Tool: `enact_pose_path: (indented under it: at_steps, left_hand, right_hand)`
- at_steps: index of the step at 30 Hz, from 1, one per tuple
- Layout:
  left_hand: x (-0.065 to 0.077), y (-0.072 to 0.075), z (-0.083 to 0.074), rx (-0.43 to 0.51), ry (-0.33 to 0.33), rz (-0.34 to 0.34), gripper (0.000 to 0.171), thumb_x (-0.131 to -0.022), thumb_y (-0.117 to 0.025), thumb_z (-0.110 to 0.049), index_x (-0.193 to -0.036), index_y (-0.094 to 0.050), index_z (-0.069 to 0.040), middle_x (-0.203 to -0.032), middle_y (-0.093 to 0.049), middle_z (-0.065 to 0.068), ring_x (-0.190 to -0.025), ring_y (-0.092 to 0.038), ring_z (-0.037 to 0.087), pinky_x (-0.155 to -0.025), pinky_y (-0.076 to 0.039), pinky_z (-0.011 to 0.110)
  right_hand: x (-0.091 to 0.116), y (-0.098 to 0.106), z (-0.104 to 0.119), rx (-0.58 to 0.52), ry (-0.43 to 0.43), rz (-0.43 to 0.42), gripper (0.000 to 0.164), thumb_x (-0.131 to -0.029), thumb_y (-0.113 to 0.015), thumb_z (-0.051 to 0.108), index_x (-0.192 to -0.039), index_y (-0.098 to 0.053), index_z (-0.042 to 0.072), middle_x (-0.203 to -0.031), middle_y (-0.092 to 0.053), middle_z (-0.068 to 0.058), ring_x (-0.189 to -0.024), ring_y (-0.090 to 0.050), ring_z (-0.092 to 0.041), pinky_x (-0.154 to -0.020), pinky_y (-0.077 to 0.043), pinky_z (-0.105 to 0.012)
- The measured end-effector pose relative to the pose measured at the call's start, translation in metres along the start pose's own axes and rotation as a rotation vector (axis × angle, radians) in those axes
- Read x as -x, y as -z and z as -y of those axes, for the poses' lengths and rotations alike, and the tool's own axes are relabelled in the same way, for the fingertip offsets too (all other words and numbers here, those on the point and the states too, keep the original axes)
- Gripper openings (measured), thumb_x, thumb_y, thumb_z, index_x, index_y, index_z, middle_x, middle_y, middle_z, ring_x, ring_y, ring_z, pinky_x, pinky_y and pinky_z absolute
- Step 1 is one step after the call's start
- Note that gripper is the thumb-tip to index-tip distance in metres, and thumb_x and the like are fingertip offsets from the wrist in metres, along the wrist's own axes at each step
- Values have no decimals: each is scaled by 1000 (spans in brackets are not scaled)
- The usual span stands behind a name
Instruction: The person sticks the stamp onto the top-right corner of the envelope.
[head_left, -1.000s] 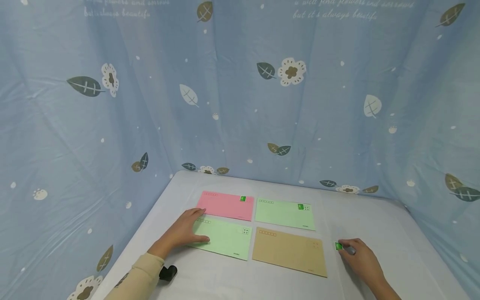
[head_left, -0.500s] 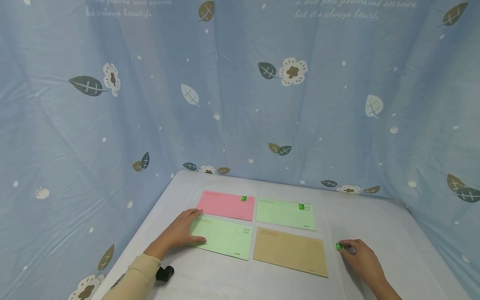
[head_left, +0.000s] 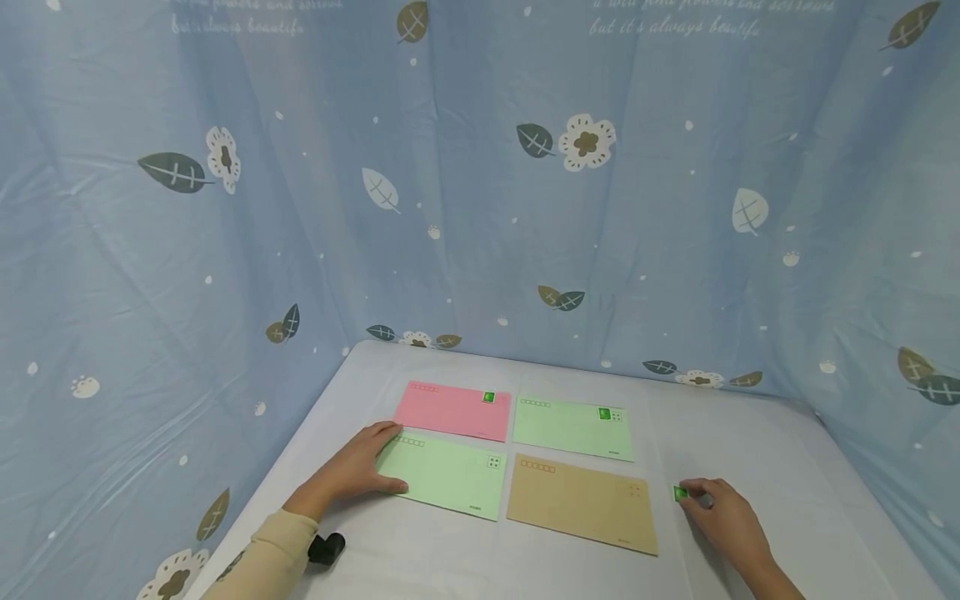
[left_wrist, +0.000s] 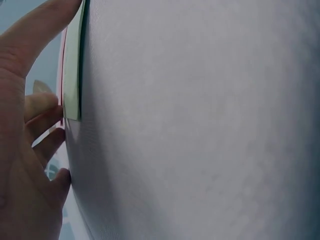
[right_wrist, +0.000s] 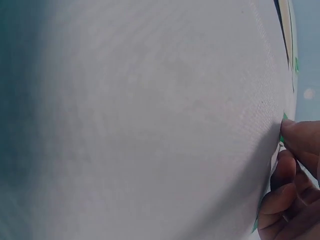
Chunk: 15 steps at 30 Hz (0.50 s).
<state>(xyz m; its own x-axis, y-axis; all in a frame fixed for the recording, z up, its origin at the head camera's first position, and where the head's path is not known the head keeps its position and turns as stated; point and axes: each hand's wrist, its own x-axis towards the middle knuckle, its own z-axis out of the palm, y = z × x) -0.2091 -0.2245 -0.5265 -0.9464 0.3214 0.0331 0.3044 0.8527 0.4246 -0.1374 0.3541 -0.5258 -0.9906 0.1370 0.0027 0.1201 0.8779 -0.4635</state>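
My left hand (head_left: 352, 467) spans the left end of a light green envelope (head_left: 450, 479), thumb at its lower edge and fingertips by its upper left corner. In the left wrist view, the envelope's end (left_wrist: 73, 75) lies between thumb and fingers, which are spread. My right hand (head_left: 727, 521) pinches a small green stamp (head_left: 680, 493) between thumb and fingers, just right of the brown envelope (head_left: 581, 504). The right wrist view has the stamp mostly hidden by the thumb; another green sliver (right_wrist: 255, 223) shows under the curled fingers.
Behind lie a pink envelope (head_left: 453, 412) and another light green envelope (head_left: 570, 433), each with a green stamp near its upper right corner. A black object (head_left: 326, 548) sits beside my left forearm. A blue patterned curtain (head_left: 480, 208) surrounds the white-covered table (head_left: 757, 450).
My left hand has slid slightly left along the near green envelope, uncovering a little more of it. The right hand stays almost in place with the stamp.
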Motion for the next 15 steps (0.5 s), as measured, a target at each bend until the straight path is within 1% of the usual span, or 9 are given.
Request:
enact_pose_path:
  at_steps: [6,10,12,15]
  left_hand:
    - [1,0,1,-8,-13,5,110,-54,-72,-72,-140,-42,-10,-144,-36,3,-133,-31,27,-106,-33,46]
    - [2,0,1,0,-24,9,110,-54,-73,-71,-140,-42,-9,-145,-36,3,-134,-31,27,-106,-33,46]
    - [3,1,1,-2,-28,11,110,-55,-73,-70,-141,-41,-9,-145,-35,3,-134,-30,27,-106,-32,46]
    - [4,2,1,1,-36,12,110,-55,-74,-69,-141,-41,-9,-146,-34,4,-134,-30,27,-106,-32,47]
  right_hand:
    - [-2,0,2,1,-23,15,29,-83,-68,20,-107,-66,4,-104,-62,-15,-95,-57,-33,-72,-48,-45]
    - [-5,-2,1,3,-53,40,29,-82,-69,19,-107,-65,4,-102,-63,-12,-93,-58,-30,-70,-49,-42]
    - [-5,-2,1,2,-47,40,28,-82,-69,17,-106,-65,5,-98,-64,-9,-89,-58,-27,-68,-49,-40]
    - [-4,-2,0,5,-8,19,27,-81,-69,16,-105,-66,6,-91,-64,-3,-81,-57,-20,-65,-48,-34]
